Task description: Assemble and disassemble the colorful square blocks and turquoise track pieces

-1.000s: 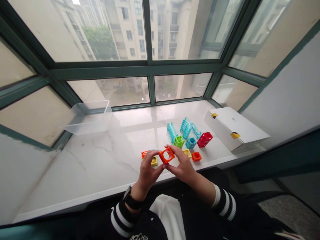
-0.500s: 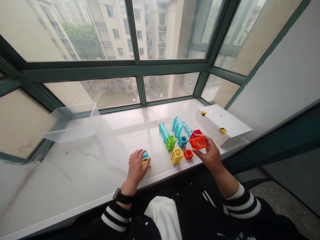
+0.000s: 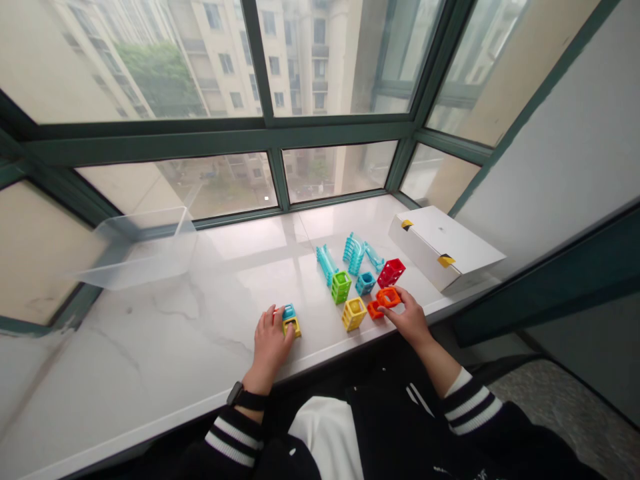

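1. Your right hand point(image 3: 413, 317) pinches an orange hollow block point(image 3: 389, 297) at your one o'clock, just above the marble windowsill point(image 3: 225, 300).
2. A small orange cube point(image 3: 375, 309) sits just beside it, at its eight o'clock.
3. Your left hand point(image 3: 270, 350) grips a yellow block point(image 3: 293, 328) at your eleven o'clock, with a teal block point(image 3: 289, 312) touching it at twelve o'clock.

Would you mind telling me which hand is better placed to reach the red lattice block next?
The right hand, I'd judge: its fingers are on the orange square frame, just below the red lattice block. The left hand sits much farther off, on the teal block and yellow block.
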`<state>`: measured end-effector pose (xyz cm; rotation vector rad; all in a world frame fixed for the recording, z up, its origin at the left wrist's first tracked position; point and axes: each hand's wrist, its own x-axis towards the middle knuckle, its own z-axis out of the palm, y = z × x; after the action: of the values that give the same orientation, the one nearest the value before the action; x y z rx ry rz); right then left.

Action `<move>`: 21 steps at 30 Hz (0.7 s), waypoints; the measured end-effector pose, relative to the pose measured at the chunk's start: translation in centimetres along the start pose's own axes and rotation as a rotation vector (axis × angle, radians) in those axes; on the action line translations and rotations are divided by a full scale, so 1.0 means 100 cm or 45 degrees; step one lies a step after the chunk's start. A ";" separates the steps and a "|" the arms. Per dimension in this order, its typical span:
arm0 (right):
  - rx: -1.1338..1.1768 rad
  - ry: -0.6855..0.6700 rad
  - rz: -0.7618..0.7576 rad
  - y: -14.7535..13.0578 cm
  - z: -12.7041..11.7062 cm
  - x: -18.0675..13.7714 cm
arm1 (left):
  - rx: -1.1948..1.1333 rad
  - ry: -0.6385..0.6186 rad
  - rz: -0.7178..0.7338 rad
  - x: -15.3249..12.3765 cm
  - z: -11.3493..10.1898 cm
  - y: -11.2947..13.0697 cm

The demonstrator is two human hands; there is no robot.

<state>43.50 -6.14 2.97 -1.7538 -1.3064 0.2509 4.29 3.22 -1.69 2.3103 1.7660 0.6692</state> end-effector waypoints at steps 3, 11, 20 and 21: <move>0.001 -0.058 0.047 0.017 0.016 -0.002 | -0.010 0.017 0.018 0.000 0.000 -0.001; 0.030 -0.160 0.099 0.043 0.034 -0.010 | 0.015 -0.007 0.032 0.000 0.000 -0.001; 0.071 -0.186 0.088 0.052 0.037 -0.011 | -0.028 0.026 0.034 -0.001 0.000 0.000; 0.072 -0.187 0.089 0.053 0.037 -0.012 | -0.032 0.027 0.029 -0.001 0.000 0.000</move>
<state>44.18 -5.29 -3.50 -1.7618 -1.3294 0.4602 4.26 3.11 -1.71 2.3186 1.7328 0.7174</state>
